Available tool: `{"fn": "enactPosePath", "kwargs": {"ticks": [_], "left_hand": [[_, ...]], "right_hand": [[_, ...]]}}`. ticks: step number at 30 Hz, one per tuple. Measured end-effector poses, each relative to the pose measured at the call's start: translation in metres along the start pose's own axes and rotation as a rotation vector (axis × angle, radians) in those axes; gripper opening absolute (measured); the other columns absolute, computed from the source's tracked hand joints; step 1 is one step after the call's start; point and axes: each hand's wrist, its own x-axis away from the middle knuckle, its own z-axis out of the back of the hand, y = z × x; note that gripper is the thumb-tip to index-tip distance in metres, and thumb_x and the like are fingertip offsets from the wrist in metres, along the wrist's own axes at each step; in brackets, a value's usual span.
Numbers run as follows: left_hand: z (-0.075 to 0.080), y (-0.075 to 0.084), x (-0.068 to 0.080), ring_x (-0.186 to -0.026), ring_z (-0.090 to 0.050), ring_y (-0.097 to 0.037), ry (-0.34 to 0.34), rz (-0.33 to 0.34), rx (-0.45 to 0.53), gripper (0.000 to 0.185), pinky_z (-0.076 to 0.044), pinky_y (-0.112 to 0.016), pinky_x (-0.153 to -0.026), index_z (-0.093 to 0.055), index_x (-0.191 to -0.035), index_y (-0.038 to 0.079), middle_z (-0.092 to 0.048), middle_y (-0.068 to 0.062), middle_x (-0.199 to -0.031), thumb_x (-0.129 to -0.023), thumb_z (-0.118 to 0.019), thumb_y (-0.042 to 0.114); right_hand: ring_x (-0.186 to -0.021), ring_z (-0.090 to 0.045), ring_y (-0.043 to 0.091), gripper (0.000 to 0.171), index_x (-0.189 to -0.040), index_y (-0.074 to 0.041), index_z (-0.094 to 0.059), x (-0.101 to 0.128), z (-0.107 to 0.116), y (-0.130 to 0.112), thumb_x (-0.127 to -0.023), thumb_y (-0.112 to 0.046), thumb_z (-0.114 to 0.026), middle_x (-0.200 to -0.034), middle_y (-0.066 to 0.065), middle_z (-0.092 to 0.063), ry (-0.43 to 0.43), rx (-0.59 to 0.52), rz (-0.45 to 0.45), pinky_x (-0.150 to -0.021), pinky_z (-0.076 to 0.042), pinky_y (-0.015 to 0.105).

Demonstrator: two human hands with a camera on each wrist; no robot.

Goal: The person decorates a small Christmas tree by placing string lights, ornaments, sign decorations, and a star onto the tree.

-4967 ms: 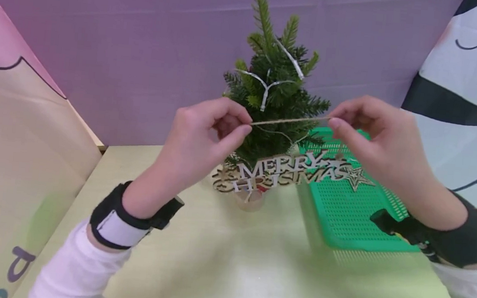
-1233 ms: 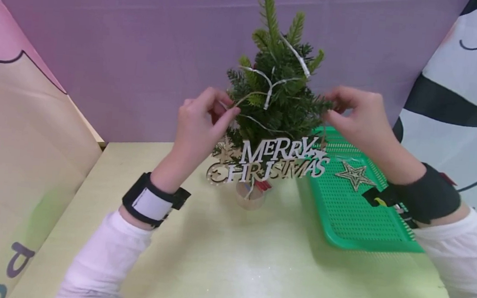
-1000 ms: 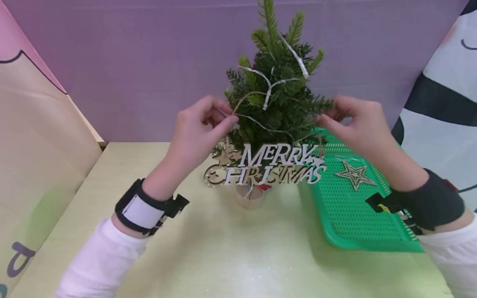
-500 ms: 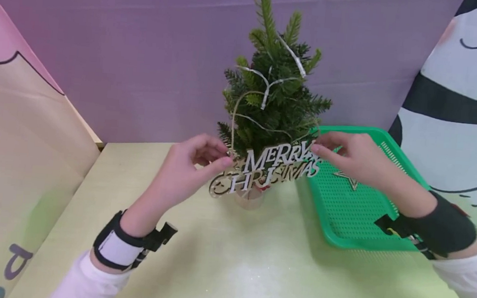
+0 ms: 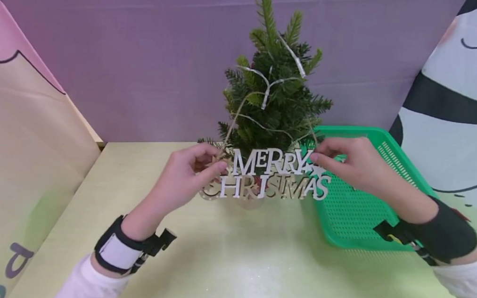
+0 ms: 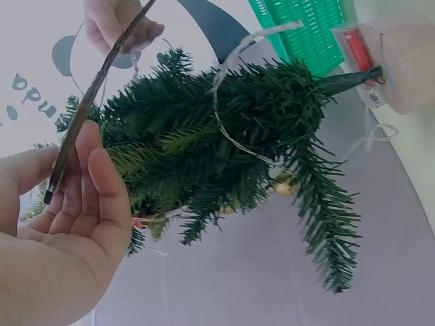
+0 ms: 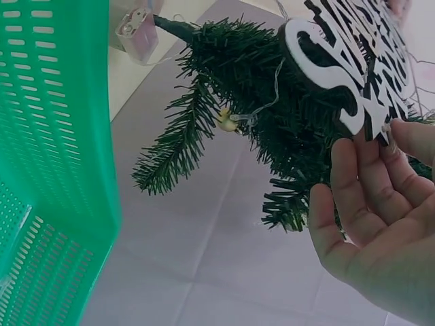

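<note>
A cut-out wooden sign reading MERRY CHRISTMAS (image 5: pixel 274 161) hangs before a small Christmas tree (image 5: pixel 277 100). Its twine loop (image 5: pixel 235 120) rises over the tree's front branches. The left hand (image 5: pixel 187 168) pinches the sign's left end between thumb and fingers, and the left wrist view shows the sign edge-on (image 6: pixel 87 105). At the opposite end, the right hand (image 5: pixel 356 164) pinches the corner near the Y; in the right wrist view its fingers (image 7: pixel 367 173) lie against the white letters (image 7: pixel 319 64). Most of the tree's base is hidden behind the sign.
A green perforated basket (image 5: pixel 329 228) stands right of the tree; the right hand covers part of it. White light wire (image 5: pixel 266 90) winds through the branches. A clear battery box (image 7: pixel 138 34) sits at the base. Purple cloth (image 5: pixel 143 65) hangs behind the pale table (image 5: pixel 228 261).
Earlier the hands stretched the twine, then held it at the tree's sides. They have since come down to the sign's ends. In the last half second the sign has levelled out and turned face-on.
</note>
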Motion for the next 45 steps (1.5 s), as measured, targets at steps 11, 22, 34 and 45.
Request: {"fn": "enactPosePath", "kwargs": {"ticks": [11, 22, 34, 45], "left_hand": [[-0.004, -0.024, -0.008, -0.067, -0.066, -0.014, -0.037, 0.05, 0.008, 0.018, -0.054, -0.032, -0.054, -0.063, -0.104, 0.006, -0.069, -0.007, -0.084, -0.092, -0.063, 0.018], [-0.006, -0.028, -0.009, -0.077, -0.065, -0.015, -0.055, 0.041, -0.095, 0.018, -0.054, -0.03, -0.063, -0.064, -0.104, 0.009, -0.069, -0.003, -0.089, -0.092, -0.062, 0.022], [-0.015, -0.009, -0.029, -0.071, -0.06, -0.01, 0.173, -0.196, -0.242, 0.012, -0.051, -0.024, -0.062, -0.066, -0.097, 0.007, -0.067, -0.002, -0.084, -0.091, -0.063, 0.017], [-0.013, -0.022, -0.031, -0.068, -0.059, -0.011, 0.093, -0.081, -0.198, 0.012, -0.049, -0.026, -0.052, -0.067, -0.095, 0.01, -0.067, 0.0, -0.081, -0.09, -0.065, 0.021]], "right_hand": [[-0.054, -0.054, 0.005, 0.006, -0.088, -0.017, -0.069, 0.001, -0.001, 0.0, -0.091, -0.018, -0.063, -0.074, -0.009, -0.066, -0.031, 0.005, -0.027, -0.048, -0.04, 0.022], [-0.058, -0.054, 0.0, 0.006, -0.087, -0.017, -0.069, 0.0, -0.004, 0.002, -0.09, -0.018, -0.065, -0.073, -0.011, -0.067, -0.034, 0.025, -0.005, -0.055, -0.045, 0.022], [-0.055, -0.055, 0.004, 0.006, -0.085, -0.016, -0.069, 0.0, -0.006, 0.001, -0.09, -0.015, -0.065, -0.072, -0.01, -0.066, -0.014, 0.003, 0.015, -0.049, -0.042, 0.022], [-0.058, -0.058, 0.005, 0.005, -0.086, -0.016, -0.069, 0.0, -0.008, 0.006, -0.089, -0.015, -0.065, -0.072, -0.011, -0.066, -0.013, 0.001, 0.028, -0.054, -0.045, 0.02]]}}
